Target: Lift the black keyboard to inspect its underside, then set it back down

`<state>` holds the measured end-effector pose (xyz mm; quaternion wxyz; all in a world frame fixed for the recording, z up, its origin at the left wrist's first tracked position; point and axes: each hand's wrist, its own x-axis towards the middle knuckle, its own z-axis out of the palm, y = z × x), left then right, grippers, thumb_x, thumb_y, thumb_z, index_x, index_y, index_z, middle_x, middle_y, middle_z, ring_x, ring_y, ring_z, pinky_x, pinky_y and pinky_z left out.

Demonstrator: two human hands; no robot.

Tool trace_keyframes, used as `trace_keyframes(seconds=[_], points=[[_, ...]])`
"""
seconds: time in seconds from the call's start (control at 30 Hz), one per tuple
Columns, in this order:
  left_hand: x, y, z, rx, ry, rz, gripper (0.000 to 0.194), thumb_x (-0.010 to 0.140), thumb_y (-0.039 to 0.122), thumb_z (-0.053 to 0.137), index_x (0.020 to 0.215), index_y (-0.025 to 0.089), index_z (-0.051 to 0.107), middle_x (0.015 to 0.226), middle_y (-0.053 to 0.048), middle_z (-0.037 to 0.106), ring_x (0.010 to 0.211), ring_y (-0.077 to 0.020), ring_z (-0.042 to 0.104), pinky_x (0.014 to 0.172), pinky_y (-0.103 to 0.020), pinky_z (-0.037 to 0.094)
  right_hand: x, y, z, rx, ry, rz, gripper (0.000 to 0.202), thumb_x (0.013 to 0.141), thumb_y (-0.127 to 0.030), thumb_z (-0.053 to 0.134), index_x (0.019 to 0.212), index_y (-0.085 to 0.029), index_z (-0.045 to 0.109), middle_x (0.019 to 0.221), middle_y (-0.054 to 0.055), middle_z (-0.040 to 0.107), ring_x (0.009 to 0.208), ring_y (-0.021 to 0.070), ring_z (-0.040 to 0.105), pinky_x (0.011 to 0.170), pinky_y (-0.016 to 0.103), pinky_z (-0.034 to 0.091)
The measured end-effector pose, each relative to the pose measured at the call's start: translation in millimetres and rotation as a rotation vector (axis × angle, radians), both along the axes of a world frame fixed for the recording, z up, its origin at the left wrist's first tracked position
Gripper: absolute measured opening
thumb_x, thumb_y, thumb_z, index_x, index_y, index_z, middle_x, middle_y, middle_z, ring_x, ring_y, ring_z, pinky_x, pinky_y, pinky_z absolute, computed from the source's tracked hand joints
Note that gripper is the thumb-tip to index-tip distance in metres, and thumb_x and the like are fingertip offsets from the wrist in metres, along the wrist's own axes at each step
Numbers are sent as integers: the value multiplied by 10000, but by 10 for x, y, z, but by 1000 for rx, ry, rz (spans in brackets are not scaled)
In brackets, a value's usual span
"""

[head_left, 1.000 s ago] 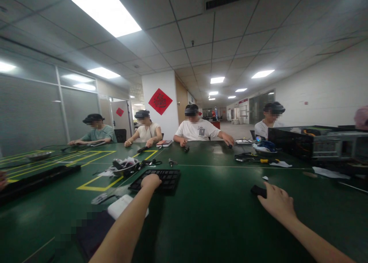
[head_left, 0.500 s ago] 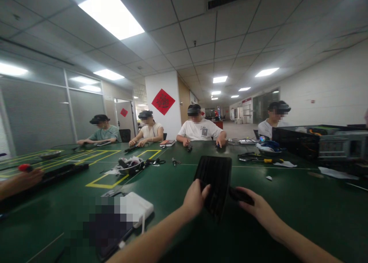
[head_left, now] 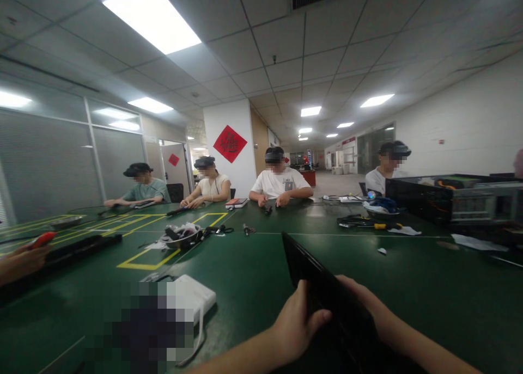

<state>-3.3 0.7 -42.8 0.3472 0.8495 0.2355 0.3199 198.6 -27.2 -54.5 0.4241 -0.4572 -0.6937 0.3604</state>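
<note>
The left hand [head_left: 296, 320] pinches a flat, black, plastic-looking panel [head_left: 340, 303], tilted between both hands; the right hand [head_left: 373, 307] meets its right side, grip hidden. Its ridged face, visible earlier, has turned away.

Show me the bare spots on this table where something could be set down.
On the green table, one bare patch lies between the white box and the left hand holding the black panel; another between the right hand and the long white sheet. Crowded: around the filled bowl and black cables, and near the computer case and yellow-handled tool.
</note>
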Motion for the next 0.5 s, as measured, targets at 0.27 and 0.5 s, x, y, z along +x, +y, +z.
trace_keyframes(seconds=[0.27, 0.5], points=[[-44, 65, -21, 130, 14, -61, 397, 794, 343, 487, 1115, 146, 361, 1059, -110, 532, 911, -208, 523, 784, -295, 415, 54, 38, -66, 12, -42, 61, 475, 703, -273, 572, 1136, -157, 416, 1179, 81, 418, 1111, 176, 398, 989, 307, 303], [-27, 40, 45, 153, 210, 127, 436, 744, 402, 526, 1087, 154, 420, 990, -109, 566, 884, -237, 532, 760, -316, 419, 27, -44, -18, 117, -94, -1, 319, 721, -335, 527, 977, -146, 531, 1026, 101, 520, 1020, 214, 452, 921, 378, 364]])
